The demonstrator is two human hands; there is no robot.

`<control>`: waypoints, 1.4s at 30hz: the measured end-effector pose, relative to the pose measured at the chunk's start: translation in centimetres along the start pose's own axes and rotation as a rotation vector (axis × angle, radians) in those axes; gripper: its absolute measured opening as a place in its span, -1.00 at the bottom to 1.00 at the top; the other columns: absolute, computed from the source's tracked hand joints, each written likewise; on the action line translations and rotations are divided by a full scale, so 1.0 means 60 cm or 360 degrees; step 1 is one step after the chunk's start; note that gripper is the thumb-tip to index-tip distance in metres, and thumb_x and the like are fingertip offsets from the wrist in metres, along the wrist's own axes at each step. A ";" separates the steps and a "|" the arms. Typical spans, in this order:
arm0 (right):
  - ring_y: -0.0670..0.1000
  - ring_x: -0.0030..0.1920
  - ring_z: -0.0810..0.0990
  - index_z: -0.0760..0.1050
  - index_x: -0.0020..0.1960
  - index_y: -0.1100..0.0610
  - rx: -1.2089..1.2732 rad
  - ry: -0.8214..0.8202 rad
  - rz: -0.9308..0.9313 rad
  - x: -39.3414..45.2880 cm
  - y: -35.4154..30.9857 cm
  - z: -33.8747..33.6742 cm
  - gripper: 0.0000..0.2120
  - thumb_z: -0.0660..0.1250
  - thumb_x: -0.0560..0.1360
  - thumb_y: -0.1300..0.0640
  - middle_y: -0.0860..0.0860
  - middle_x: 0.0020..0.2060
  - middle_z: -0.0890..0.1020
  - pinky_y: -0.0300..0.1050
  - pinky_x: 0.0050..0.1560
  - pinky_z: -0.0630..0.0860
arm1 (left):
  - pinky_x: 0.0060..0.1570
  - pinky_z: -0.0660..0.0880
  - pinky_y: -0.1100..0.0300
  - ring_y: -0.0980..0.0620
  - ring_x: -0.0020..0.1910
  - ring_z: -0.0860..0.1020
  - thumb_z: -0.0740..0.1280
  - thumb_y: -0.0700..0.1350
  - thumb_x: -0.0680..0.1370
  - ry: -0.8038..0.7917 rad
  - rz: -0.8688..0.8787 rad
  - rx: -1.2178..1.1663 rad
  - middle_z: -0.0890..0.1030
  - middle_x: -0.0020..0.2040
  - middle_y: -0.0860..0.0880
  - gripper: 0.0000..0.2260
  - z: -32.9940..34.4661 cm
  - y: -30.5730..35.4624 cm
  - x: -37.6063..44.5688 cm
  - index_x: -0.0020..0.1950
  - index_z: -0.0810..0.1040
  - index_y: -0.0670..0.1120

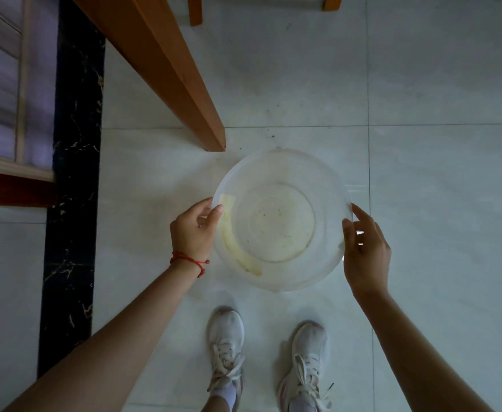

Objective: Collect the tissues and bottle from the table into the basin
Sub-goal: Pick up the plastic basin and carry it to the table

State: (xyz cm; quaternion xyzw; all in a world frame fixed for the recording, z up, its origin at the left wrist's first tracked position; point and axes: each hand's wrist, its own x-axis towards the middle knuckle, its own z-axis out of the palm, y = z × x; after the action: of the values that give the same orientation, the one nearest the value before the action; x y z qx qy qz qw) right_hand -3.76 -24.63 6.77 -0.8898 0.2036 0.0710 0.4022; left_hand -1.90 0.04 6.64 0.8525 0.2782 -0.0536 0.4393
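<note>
View from above, nearest first. At the lower edge stand two white lace-up sneakers (269, 364) on the pale tiled floor (437, 188). Above them the person's two bare forearms reach forward to a translucent, round, shallow plastic basin (273, 162), empty, with yellowish staining along its inner left wall and a few dark specks on its bottom. The left hand (191, 230), with a red cord bracelet (189, 260) at the wrist, pinches the left rim, thumb over the lip and fingers outside the wall. The right hand (365, 251) lies against the right rim with its thumb on the edge and fingers loosely extended; whether it grips firmly cannot be told. Whether the basin rests on the floor or is held just above it is also unclear. Empty, the basin is probably light, with thin walls that may flex, so opposite points of the rim are the sensible hold. Beyond it rises an orange-brown wooden table leg (166, 66). Tissues, bottle and tabletop are out of view.
</note>
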 end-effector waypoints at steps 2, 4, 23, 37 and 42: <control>-0.18 -0.30 0.49 0.41 0.28 0.08 0.0011 0.0007 0.0014 -0.026 -0.028 -0.035 -0.66 0.16 0.54 0.03 0.08 -0.13 0.55 -0.46 -0.25 0.32 | -0.29 0.36 0.61 0.07 -0.30 0.54 0.38 -0.06 0.41 0.0022 0.0003 0.0006 0.66 -0.14 -0.17 -0.71 -0.031 0.029 -0.025 0.06 0.59 -0.20; -0.19 -0.28 0.48 0.42 0.27 0.10 0.0036 0.0016 0.0034 -0.051 -0.060 -0.071 -0.70 0.18 0.55 0.09 0.05 -0.14 0.54 -0.34 -0.24 0.35 | -0.32 0.35 0.60 0.21 -0.38 0.50 0.40 -0.14 0.41 0.0037 0.0015 0.0020 0.63 -0.20 -0.13 -0.75 -0.062 0.060 -0.051 0.05 0.60 -0.20; -0.01 -0.10 0.51 0.44 0.27 0.13 0.0204 0.0105 -0.0081 -0.241 -0.367 -0.379 -0.61 0.13 0.52 -0.02 0.13 0.05 0.58 -0.14 -0.03 0.37 | -0.29 0.42 0.52 -0.01 -0.25 0.56 0.42 -0.16 0.39 0.0343 0.0119 -0.0277 0.64 -0.18 -0.13 -0.76 -0.364 0.356 -0.287 0.04 0.61 -0.16; 0.00 -0.12 0.51 0.50 0.21 0.13 0.0149 -0.0069 -0.0352 -0.329 -0.523 -0.503 -0.71 0.14 0.57 0.08 0.09 -0.04 0.59 -0.32 -0.20 0.34 | -0.29 0.38 0.61 0.21 -0.27 0.49 0.40 -0.18 0.41 0.0592 0.0107 -0.0395 0.61 -0.20 -0.09 -0.77 -0.539 0.469 -0.442 0.04 0.60 -0.21; -0.02 -0.16 0.49 0.51 0.20 0.11 0.0113 -0.0164 -0.0488 -0.353 -0.574 -0.505 -0.73 0.15 0.56 0.10 0.06 -0.09 0.58 -0.42 -0.20 0.29 | -0.25 0.38 0.41 0.07 -0.26 0.52 0.36 -0.16 0.44 0.0705 0.0007 -0.0454 0.66 -0.14 -0.17 -0.79 -0.588 0.467 -0.476 0.04 0.61 -0.19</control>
State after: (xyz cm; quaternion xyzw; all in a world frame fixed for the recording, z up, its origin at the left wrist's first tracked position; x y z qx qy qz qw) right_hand -9.63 -20.29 56.78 -0.8908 0.0468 0.0470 0.4495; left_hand -16.68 2.47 57.84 0.7736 0.3705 0.1749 0.4834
